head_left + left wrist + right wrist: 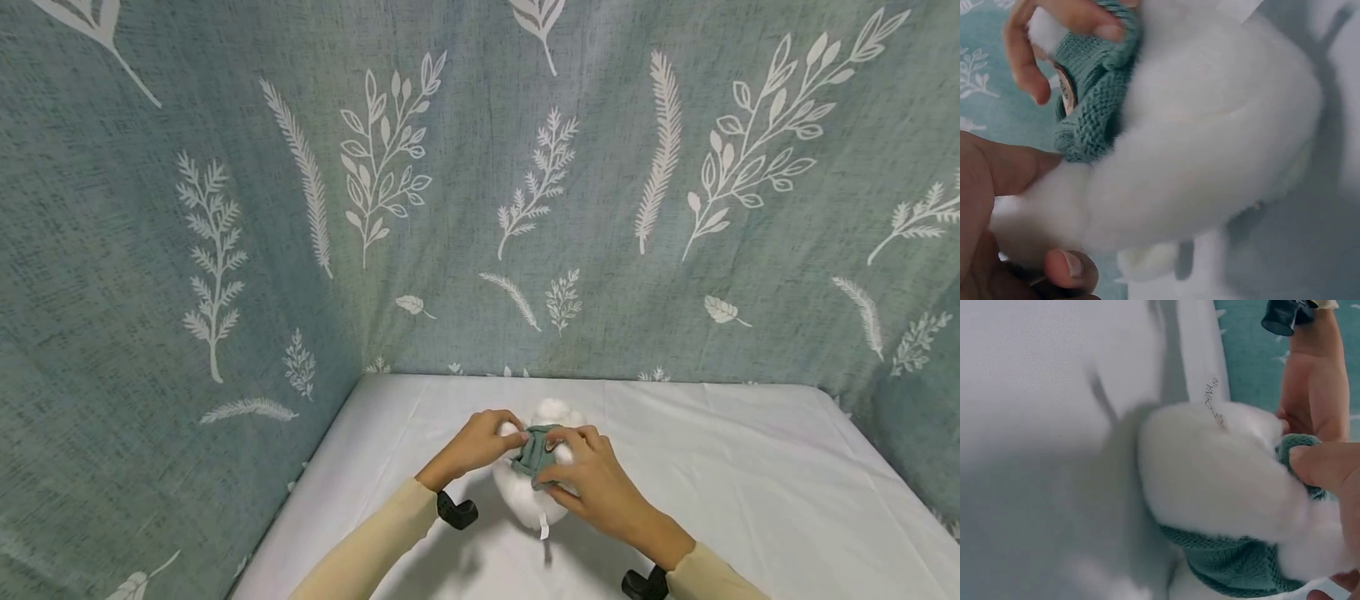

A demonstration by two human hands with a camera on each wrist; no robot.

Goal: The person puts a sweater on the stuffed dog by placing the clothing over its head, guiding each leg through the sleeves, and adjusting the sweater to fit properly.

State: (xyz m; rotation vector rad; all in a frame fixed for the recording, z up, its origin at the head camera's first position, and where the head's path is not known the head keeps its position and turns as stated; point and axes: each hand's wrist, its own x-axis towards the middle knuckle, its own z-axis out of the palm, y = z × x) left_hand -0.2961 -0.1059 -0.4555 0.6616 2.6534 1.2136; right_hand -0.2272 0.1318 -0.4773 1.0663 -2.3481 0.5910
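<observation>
A white plush toy wears a small teal knitted sweater with an oval brown patch. My left hand grips one of its fluffy limbs, fingers on one side and thumb on the other, close to the knit's edge. From the other side my right hand pinches the lower edge of the sweater. The fingertips lie on the folded knit. White fur hides part of the garment in both wrist views. A white fabric tag hangs off the toy's near end.
The toy is over a table covered in white cloth. Teal curtains with white leaf prints stand behind and at both sides. Black wrist-worn devices sit below both hands.
</observation>
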